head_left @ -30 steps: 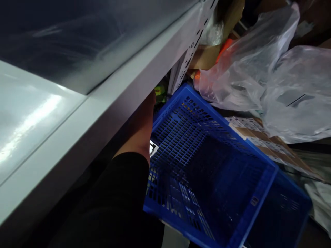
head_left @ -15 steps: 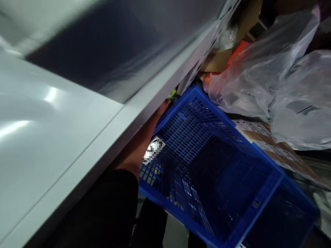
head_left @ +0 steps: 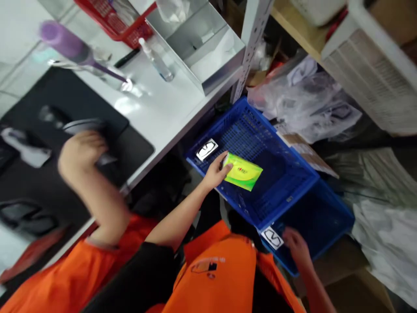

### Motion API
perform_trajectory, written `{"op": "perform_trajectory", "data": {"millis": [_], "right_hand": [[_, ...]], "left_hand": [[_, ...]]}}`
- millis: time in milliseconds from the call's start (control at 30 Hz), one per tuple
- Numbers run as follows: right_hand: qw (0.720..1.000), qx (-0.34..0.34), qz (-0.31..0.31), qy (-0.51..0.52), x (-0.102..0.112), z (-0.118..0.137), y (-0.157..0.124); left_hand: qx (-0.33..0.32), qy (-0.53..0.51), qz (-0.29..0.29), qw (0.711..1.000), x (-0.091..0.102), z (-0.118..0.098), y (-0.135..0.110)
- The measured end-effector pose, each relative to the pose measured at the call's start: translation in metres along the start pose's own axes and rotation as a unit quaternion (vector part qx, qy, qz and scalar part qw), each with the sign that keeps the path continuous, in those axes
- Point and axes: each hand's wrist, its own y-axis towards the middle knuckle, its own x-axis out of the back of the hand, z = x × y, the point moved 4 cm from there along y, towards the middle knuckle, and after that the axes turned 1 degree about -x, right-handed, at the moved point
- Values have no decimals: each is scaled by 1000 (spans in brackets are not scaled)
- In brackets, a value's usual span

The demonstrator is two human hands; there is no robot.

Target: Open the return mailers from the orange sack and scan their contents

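A blue plastic basket point(head_left: 293, 174) stands tilted beside the white table, with white labels on its rim. My left hand point(head_left: 215, 171), on a black-sleeved arm, is closed on a yellow-green packet point(head_left: 244, 171) and holds it over the basket's inside. My right hand point(head_left: 297, 248) lies against the basket's near corner, by the lower label point(head_left: 272, 237). Its fingers are smeared. Another person's hand point(head_left: 81, 152), from an orange sleeve, rests on a black mat point(head_left: 130, 148) on the table.
The white table point(head_left: 156, 113) carries a purple-handled tool point(head_left: 71, 45), a clear spray bottle point(head_left: 156, 61), a red basket point(head_left: 124, 21) and a grey metal tray point(head_left: 208, 48). Clear plastic bags point(head_left: 306, 108) and cardboard lie behind the basket, with a white slatted crate point(head_left: 374, 74) above.
The view has pulled up and back from under the table edge. My left hand has come out from beside the basket and now holds a yellow-green packet over it. Another person's hand is now in view.
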Motion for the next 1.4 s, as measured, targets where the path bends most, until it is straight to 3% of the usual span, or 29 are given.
{"op": "perform_trajectory", "data": {"millis": [67, 100, 167, 233, 300, 367, 467, 533, 633, 833, 1033, 1233, 1400], "right_hand": [[999, 31, 6, 14, 27, 10, -25], [997, 52, 43, 27, 33, 22, -32], [977, 87, 186, 63, 31, 54, -44], [934, 72, 340, 88, 19, 80, -69], [896, 30, 430, 107, 9, 86, -106], [879, -21, 459, 129, 2, 73, -146], [877, -50, 440, 189, -3, 45, -190], [878, -20, 418, 231, -2, 37, -208], [881, 25, 406, 243, 4, 39, -222], [893, 28, 396, 213, 23, 39, -232], [897, 65, 382, 212, 34, 38, -249], [891, 99, 382, 223, 39, 39, -259], [889, 111, 381, 228, 41, 34, -261]], "left_hand": [[20, -47, 59, 997, -31, -47, -65], [11, -60, 81, 995, -45, -72, -94], [-25, -63, 117, 991, -71, -119, -150], [-55, -48, 154, 985, -97, -156, -199], [-72, -24, 169, 983, -121, -180, -240], [-90, 1, 140, 986, -139, -192, -272], [-145, 80, 10, 986, -150, -201, -308], [-211, 163, -67, 961, -151, -209, -333], [-281, 252, -89, 922, -157, -219, -368], [-289, 247, -65, 923, -174, -222, -403], [-310, 177, -43, 933, -187, -218, -403], [-359, 134, -48, 922, -196, -219, -408], [-347, 110, -58, 930, -199, -218, -412]]}}
